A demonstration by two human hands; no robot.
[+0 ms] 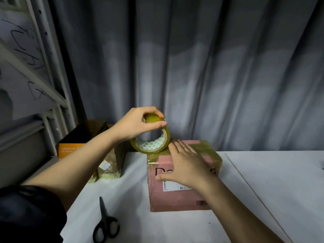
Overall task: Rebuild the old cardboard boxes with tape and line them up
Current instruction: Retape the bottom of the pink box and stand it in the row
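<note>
Now left hand (136,125) grips tape roll (150,141) above pink box (178,199).

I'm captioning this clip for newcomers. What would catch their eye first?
The tape roll at centre, gripped by the left hand at the pink box's far edge. The right hand lies flat on that box. Black scissors rest on the white table near the front.

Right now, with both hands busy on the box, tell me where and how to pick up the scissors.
Take the scissors by the black handle loops, coming from the near edge of the table. They lie flat and closed, with the loops toward the person and the blades pointing away toward the boxes, so the handles are probably the safe part to grip from above.
</note>
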